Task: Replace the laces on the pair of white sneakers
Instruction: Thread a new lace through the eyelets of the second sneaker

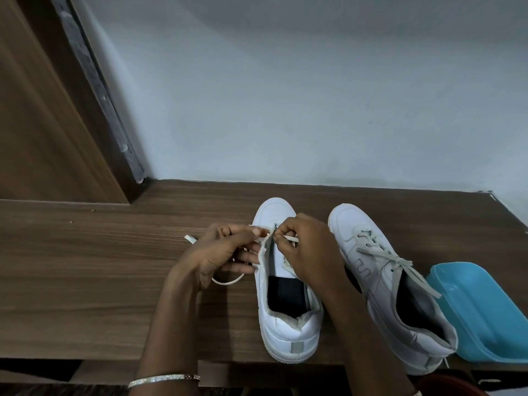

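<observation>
Head view, unlaced white sneaker partly hidden by both hands, left hand gripping its side flap, right hand pinching lace tip above it.

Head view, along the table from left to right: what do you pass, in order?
Loose lace → left hand → sneaker being laced → laced sneaker → blue tub. The right hand overlaps the first sneaker, so it is left out.
</observation>
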